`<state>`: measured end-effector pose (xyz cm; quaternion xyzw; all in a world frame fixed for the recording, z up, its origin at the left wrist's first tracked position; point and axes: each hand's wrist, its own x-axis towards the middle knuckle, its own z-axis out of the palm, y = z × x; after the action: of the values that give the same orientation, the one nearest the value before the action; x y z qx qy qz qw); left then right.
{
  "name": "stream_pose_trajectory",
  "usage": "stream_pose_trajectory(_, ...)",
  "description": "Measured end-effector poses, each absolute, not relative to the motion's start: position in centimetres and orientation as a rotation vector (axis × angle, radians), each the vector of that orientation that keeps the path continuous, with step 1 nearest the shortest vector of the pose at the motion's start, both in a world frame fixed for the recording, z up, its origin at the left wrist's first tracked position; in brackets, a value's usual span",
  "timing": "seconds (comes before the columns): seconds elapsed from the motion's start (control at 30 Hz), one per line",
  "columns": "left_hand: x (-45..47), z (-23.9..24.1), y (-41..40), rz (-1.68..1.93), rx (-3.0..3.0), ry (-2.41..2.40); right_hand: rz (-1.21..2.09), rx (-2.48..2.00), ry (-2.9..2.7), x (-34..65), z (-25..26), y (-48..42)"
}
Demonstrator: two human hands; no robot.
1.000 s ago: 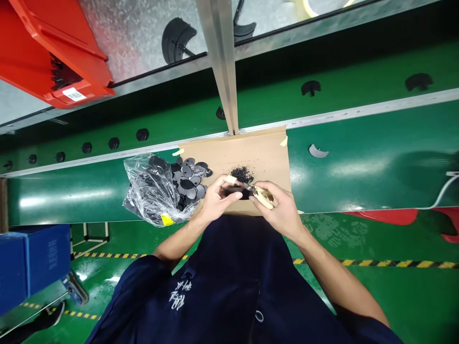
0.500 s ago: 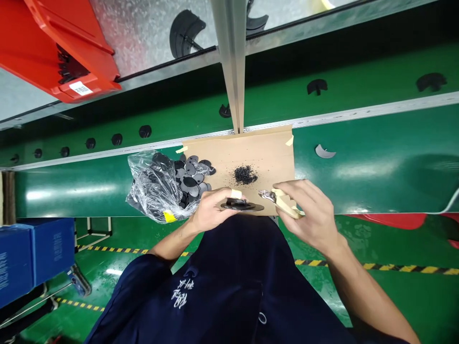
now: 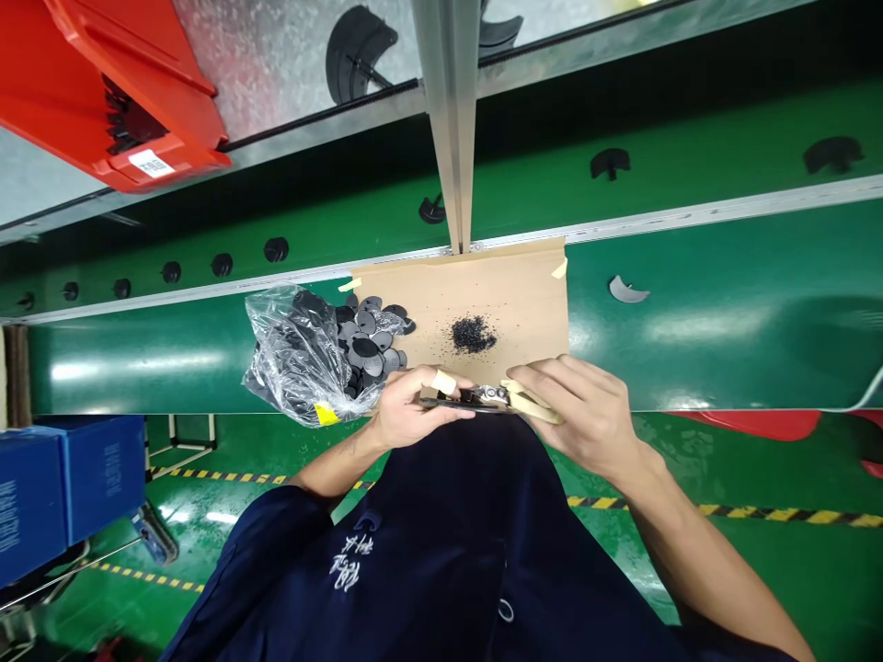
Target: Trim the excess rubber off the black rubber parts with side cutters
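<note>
A person's two hands are at the bench: the left hand (image 3: 404, 418) grips one flat black disc (image 3: 445, 403) and the right hand (image 3: 586, 414) grips one pair of cutters (image 3: 517, 401). Beneath them lies one cardboard sheet (image 3: 510, 294), with one small heap of black shavings (image 3: 473, 333) and two tabs of tape (image 3: 560, 268). One clear bag (image 3: 290, 368) spills loose discs (image 3: 365, 349), too many to count. Beyond are six black knobs (image 3: 276, 248) in a row, one grey curved offcut (image 3: 626, 291) and one red crate (image 3: 103, 83).

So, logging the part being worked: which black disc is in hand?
The black disc pinched edge-on in the left hand, nippers in the right hand at it; the others lie piled by the bag.
</note>
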<state>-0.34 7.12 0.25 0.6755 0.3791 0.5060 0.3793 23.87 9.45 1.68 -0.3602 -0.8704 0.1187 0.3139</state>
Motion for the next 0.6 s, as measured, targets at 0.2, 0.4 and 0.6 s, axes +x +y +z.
stream_pose_trajectory(0.2,-0.7,1.3,8.1,1.202,1.949,0.992,0.070,-1.007,-2.283,23.8,1.8,9.0)
stream_pose_trajectory(0.4,-0.5,1.6,8.6,1.258,1.924,0.969,0.013,-0.987,-2.275,23.7,2.3,8.9)
stream_pose_trajectory(0.6,-0.1,0.8,8.2,1.325,1.808,0.933,0.053,-0.981,-2.305,23.7,2.6,8.7)
